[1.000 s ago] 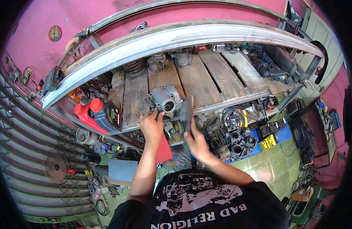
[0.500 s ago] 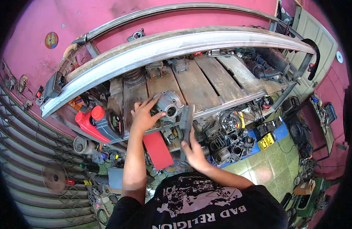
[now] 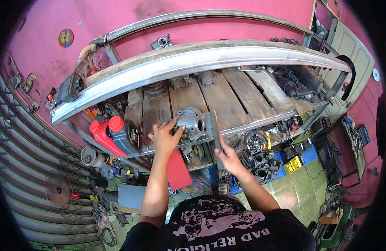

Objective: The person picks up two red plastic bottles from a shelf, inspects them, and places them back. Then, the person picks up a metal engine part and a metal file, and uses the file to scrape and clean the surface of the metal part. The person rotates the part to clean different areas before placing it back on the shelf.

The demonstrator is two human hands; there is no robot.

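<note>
A grey metal engine cylinder head (image 3: 191, 120) rests at the front edge of the plank bench (image 3: 224, 100). My left hand (image 3: 166, 136) grips it from the left, thumb and fingers spread round its side. A round opening on the part faces right. My right hand (image 3: 230, 158) holds a long flat dark-grey bar (image 3: 214, 127), its upper end close against the open side of the cylinder head. Whether the bar touches the part I cannot tell. The bar's exact kind is unclear, and its lower end hangs below the bench edge.
Red and dark oil bottles (image 3: 111, 134) stand at the bench's left. A pale metal rail (image 3: 201, 57) runs across above the planks. Below the bench are a red panel (image 3: 178, 169), several engine parts (image 3: 260, 163) and a yellow case (image 3: 292, 165). A fan (image 3: 58, 189) stands at lower left.
The cylinder head has turned, so its opening faces more to the right. My right hand has brought the bar up close beside that opening. The whole view has shifted slightly.
</note>
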